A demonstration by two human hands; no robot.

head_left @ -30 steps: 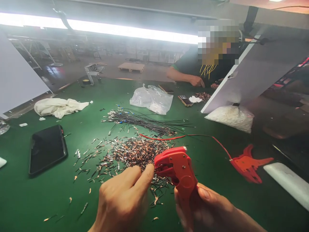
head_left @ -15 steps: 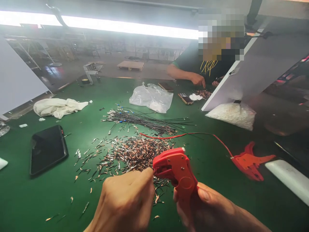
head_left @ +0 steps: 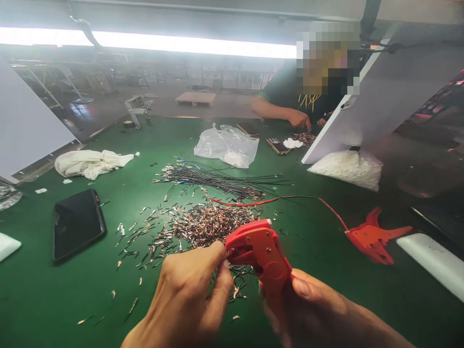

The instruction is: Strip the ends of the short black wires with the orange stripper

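Note:
In my right hand is a red wire stripper, its handle wrapped by my fingers and its jaws pointing left. My left hand is pinched closed right at those jaws; whatever lies between thumb and forefinger is too small to make out. Behind the tool spreads a pile of short wire scraps with black insulation and bare copper. Beyond the pile lies a bundle of black wires, some with metal terminals and blue bits at the left ends.
A second red stripper with a red cord lies right, near a white bar. Left are a phone and white cloth. Further back sit a clear plastic bag, a filled bag and a person's hand.
My left thumb has spread a little lower, away from the curled fingers, still at the jaws. The stripper and my right hand have shifted slightly left; the view has turned a little.

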